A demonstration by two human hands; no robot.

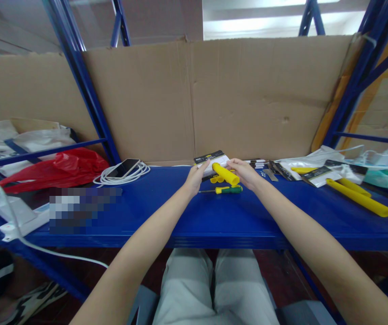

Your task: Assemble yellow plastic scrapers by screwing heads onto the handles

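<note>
Between both hands, just above the blue shelf top, is a black-and-white printed packaging card [210, 159] with a yellow tube [226, 173] in front of it. My left hand [197, 177] is closed on the card's left side, thumb on top. My right hand [243, 171] pinches the right edge of the card, beside the tube. Whether the tube is fixed to the card cannot be seen. Below them lies a screwdriver [229, 190] with a green and yellow handle, its shaft pointing left. Shorter yellow pieces [217, 179] sit behind it, partly hidden.
To the right lie more yellow tubes [359, 197], printed cards [320, 176] and plastic wrapping. A phone [123, 168] rests on a coiled white cable [142, 170] at left, near a red bag [58, 169] and a white power strip [27, 223]. Cardboard [139, 104] closes off the back.
</note>
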